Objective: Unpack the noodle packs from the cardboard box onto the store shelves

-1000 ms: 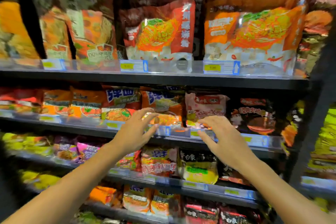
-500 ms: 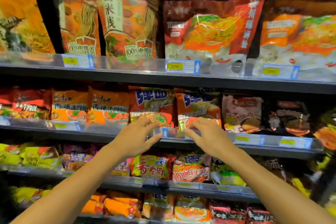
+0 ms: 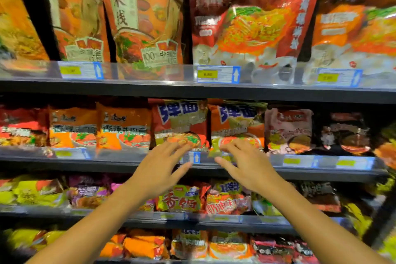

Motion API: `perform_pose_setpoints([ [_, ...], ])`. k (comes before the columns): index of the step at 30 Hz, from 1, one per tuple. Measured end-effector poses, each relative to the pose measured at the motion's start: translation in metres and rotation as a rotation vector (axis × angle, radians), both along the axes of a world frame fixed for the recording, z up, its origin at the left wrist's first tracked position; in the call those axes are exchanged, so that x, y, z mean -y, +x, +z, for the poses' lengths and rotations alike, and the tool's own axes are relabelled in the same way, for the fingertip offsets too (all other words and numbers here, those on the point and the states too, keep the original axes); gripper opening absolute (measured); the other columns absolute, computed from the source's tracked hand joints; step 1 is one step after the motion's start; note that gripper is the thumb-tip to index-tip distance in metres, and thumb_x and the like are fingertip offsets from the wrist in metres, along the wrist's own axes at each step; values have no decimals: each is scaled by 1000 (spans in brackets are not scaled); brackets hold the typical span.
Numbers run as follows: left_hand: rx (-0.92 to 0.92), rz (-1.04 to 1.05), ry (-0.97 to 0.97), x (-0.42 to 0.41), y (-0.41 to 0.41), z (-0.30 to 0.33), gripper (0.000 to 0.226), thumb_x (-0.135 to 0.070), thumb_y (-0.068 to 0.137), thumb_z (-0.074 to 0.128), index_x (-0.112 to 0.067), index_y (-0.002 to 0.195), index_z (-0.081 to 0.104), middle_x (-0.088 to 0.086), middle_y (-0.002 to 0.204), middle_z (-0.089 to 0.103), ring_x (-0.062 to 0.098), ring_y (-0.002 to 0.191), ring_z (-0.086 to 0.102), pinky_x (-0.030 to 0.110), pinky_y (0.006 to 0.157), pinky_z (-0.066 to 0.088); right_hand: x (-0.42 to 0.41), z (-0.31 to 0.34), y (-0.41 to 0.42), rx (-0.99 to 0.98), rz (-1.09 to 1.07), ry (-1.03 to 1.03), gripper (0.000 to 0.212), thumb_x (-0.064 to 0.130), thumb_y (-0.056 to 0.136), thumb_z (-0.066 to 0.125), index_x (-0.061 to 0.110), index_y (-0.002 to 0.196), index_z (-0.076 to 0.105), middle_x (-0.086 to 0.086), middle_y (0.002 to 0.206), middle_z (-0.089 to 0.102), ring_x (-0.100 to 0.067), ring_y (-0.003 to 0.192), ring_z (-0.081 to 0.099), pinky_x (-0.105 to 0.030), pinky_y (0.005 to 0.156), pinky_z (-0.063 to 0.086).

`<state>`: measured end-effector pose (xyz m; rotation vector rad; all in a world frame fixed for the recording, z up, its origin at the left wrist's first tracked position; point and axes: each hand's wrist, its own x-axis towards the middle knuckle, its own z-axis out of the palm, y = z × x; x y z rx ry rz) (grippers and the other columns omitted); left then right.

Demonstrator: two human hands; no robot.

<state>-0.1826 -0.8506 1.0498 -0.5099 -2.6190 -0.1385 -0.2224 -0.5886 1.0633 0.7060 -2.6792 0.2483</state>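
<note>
Frame centre: left hand (image 3: 159, 169) and right hand (image 3: 246, 165), fingers spread, holding nothing, reach toward two red-orange noodle packs (image 3: 180, 124) on the middle shelf (image 3: 107, 162)

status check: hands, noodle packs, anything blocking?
Left hand and right hand open, empty, at second shelf's rail. Two red-and-blue noodle packs just behind fingertips. Cardboard box not in view. Nothing blocking.
</note>
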Motion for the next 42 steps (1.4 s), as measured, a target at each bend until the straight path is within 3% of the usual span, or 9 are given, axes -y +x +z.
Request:
perform_pose_setpoints([
  [6, -68, 103, 47, 51, 33, -2, 48, -53, 102, 34, -33, 146, 38, -12, 154, 28, 12, 146, 18, 33, 119, 24, 37, -7, 10, -122, 155, -151, 58, 62, 96, 35, 26, 138, 53, 8, 140, 49, -17, 132, 43, -38, 107, 43],
  [13, -124, 244, 126, 167, 55, 8, 45, -54, 100, 34, -35, 138, 50, -11, 151, 31, 17, 142, 24, 40, 111, 36, 135, -4, 32, -124, 321, -169, 53, 61, 97, 40, 35, 142, 46, 13, 148, 38, -12, 140, 33, -34, 113, 37],
  [17, -128, 268, 110, 238, 64, 7, 45, -54, 100, 32, -38, 137, 52, -13, 147, 37, 18, 138, 29, 43, 106, 41, 214, -6, 40, -66, 322, -152, 54, 61, 98, 39, 41, 148, 37, 14, 146, 35, -10, 136, 33, -33, 109, 41],
  [22, -45, 201, 63, 294, 59, 3, 49, -61, 99, 23, -45, 138, 47, -21, 148, 32, 13, 142, 23, 36, 99, 48, 294, -7, 43, -84, 218, -69, 52, 63, 98, 31, 34, 135, 53, 12, 131, 47, -12, 124, 42, -27, 98, 40],
  [29, -68, 126, -34, 310, 34, -3, 50, -56, 102, 27, -31, 140, 47, -4, 142, 45, 19, 132, 41, 36, 105, 43, 323, -9, 26, -84, 52, -39, 72, 71, 92, 17, 27, 126, 62, 8, 120, 53, -17, 114, 47, -31, 98, 40],
  [33, -87, 57, 7, 317, 32, -2, 50, -55, 102, 29, -27, 138, 51, -6, 140, 48, 15, 132, 41, 34, 107, 41, 326, -8, 29, -85, 23, -31, 82, 78, 88, 6, 30, 129, 59, 10, 119, 52, -15, 114, 46, -31, 98, 41],
  [35, -170, 28, 82, 327, 41, 0, 48, -52, 102, 33, -25, 135, 54, -7, 139, 48, 13, 132, 40, 33, 108, 40, 330, -7, 36, -107, 39, -43, 75, 76, 90, 15, 30, 131, 58, 10, 123, 53, -15, 118, 46, -31, 99, 43],
  [39, -297, 130, 210, 370, 63, -4, 44, -51, 100, 36, -30, 133, 57, -6, 150, 36, 19, 142, 27, 44, 114, 31, 357, -1, 53, -58, 252, -111, 53, 64, 98, 34, 37, 140, 50, 14, 141, 41, -9, 136, 32, -29, 110, 37],
  [42, -170, 354, 255, 412, 75, -12, 49, -67, 94, 26, -55, 139, 42, -6, 164, -3, 29, 150, -4, 56, 118, 12, 391, 2, 65, 74, 328, -93, 54, 64, 98, 32, 46, 149, 34, 19, 161, 13, -13, 152, 2, -38, 122, 18],
])
